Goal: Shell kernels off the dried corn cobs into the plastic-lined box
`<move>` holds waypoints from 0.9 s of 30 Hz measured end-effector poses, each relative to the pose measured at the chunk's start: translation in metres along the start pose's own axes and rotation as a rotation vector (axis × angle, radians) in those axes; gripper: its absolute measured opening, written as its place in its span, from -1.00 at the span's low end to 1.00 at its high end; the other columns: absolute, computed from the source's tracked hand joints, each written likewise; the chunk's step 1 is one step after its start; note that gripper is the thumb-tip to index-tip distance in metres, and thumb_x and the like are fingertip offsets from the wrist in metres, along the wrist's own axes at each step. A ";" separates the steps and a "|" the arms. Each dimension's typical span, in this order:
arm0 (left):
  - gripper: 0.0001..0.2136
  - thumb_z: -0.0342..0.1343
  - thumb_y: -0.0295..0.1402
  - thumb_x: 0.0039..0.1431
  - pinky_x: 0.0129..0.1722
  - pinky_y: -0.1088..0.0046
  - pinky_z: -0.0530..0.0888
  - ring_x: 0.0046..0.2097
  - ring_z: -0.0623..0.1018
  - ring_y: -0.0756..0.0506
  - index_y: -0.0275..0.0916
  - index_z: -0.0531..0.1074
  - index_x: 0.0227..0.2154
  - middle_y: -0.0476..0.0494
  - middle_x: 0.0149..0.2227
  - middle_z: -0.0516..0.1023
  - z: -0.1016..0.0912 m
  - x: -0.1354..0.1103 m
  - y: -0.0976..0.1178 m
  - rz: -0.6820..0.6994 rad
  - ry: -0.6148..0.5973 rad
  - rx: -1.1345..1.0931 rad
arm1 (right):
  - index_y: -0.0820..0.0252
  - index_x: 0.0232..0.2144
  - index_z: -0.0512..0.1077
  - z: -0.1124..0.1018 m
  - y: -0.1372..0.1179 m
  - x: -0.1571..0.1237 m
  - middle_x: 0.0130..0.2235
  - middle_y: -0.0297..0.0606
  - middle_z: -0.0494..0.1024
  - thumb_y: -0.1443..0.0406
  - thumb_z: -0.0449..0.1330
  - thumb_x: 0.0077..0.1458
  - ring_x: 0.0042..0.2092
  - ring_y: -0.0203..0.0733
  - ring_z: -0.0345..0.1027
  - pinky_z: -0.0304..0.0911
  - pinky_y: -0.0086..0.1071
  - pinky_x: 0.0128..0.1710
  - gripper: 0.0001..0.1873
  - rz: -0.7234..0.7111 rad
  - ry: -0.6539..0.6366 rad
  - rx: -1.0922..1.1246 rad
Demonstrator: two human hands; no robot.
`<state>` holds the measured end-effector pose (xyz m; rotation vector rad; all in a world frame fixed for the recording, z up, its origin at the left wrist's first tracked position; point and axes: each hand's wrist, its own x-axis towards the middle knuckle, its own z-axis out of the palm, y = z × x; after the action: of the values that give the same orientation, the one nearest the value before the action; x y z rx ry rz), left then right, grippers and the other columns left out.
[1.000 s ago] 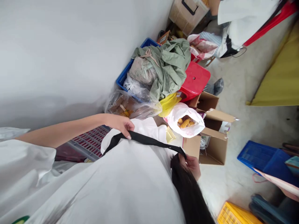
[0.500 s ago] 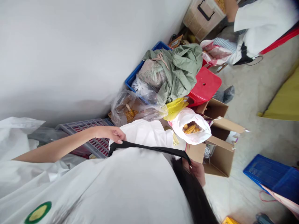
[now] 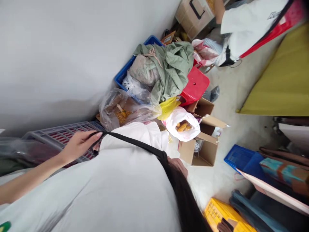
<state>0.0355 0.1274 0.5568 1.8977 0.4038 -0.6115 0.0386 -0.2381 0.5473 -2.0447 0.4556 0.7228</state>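
Observation:
A thin black strap (image 3: pixel 130 143) runs taut across the front of my white garment (image 3: pixel 125 183). My left hand (image 3: pixel 79 145) pinches the strap's left end beside a grey slatted crate (image 3: pixel 62 135). My right hand (image 3: pixel 177 165) is closed on the strap's right end, partly hidden behind long dark hair (image 3: pixel 185 199). A white bag of corn cobs (image 3: pixel 182 124) rests on an open cardboard box (image 3: pixel 202 146) just beyond my right hand.
Against the wall lie a clear bag with corn (image 3: pixel 123 111), a green sack (image 3: pixel 169 69) in a blue crate (image 3: pixel 127 69), and a red stool (image 3: pixel 195 85). Another person in white (image 3: pixel 246 25) works at top right. Blue (image 3: pixel 241 158) and yellow (image 3: pixel 224 216) crates stand at right.
My left hand has pulled the strap's end out to the left, over the grey crate. My right hand has stayed on the other end. The camera view has swung.

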 end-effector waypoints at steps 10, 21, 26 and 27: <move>-0.67 -0.12 -0.15 0.12 -0.59 0.57 0.14 -0.61 0.28 0.07 -0.24 0.24 -0.63 0.06 -0.69 0.26 0.053 0.058 0.040 0.289 0.058 0.427 | 0.11 -0.54 0.42 0.019 0.013 0.003 -0.60 -0.30 0.32 0.20 0.04 0.05 -0.49 -0.27 0.21 0.08 -0.42 -0.47 -0.77 -0.301 0.403 -0.303; -0.74 -0.14 -0.22 0.21 -0.05 0.44 0.28 -0.08 0.37 -0.05 -0.25 0.34 -0.20 -0.15 -0.16 0.40 0.118 0.113 0.080 0.579 -0.169 0.242 | 0.23 -0.60 0.31 0.020 -0.008 0.017 -0.63 -0.35 0.28 0.39 0.04 0.09 -0.51 -0.37 0.15 0.02 -0.48 -0.51 -0.76 -0.547 0.605 -0.597; -0.67 -0.17 -0.29 0.22 0.02 0.47 0.25 0.05 0.35 -0.04 -0.11 0.25 0.03 -0.07 0.08 0.31 0.135 0.122 0.100 0.730 -0.557 0.324 | 0.21 -0.62 0.27 0.015 -0.014 0.021 -0.63 -0.33 0.27 0.37 -0.02 0.13 -0.49 -0.33 0.13 -0.01 -0.44 -0.49 -0.71 -0.598 0.499 -0.637; -0.64 -0.16 -0.32 0.21 0.02 0.47 0.26 0.06 0.34 -0.04 -0.08 0.21 0.07 -0.06 0.12 0.27 0.137 0.123 0.102 0.747 -0.604 0.350 | 0.20 -0.62 0.26 0.015 -0.014 0.022 -0.63 -0.33 0.27 0.38 -0.03 0.14 -0.49 -0.32 0.14 -0.01 -0.43 -0.49 -0.70 -0.600 0.480 -0.645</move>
<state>0.1591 -0.0389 0.5184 1.8815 -0.8136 -0.7186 0.0588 -0.2190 0.5355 -2.7784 -0.1805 -0.0159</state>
